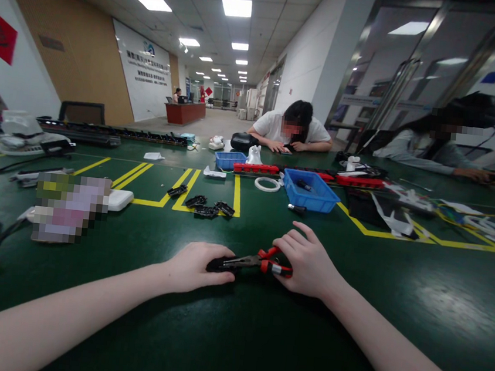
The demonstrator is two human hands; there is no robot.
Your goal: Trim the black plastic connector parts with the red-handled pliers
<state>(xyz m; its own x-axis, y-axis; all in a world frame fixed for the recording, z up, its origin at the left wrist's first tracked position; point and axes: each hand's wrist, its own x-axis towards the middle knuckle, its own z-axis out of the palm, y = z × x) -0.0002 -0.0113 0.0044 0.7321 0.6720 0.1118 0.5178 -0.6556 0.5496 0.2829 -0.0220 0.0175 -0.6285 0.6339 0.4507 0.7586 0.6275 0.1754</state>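
Note:
My right hand [305,261] is closed around the red and black handles of a pair of needle-nose pliers [250,261]. The jaws point left and reach a small black part [217,264]. Between thumb and fingers, my left hand [197,267] pinches that black part just above the green table [231,337]. Whether the jaws grip the part or only touch it, I cannot tell. Farther off lie several similar-looking black parts [206,210] in a loose cluster by the yellow tape lines.
A blue bin [316,203] stands beyond my right hand, with a small black-handled piece [297,208] before it. A white tape ring [267,184] lies to its left. At left are a white box [120,200] and cables. A person [293,128] leans on the far edge; another sits right.

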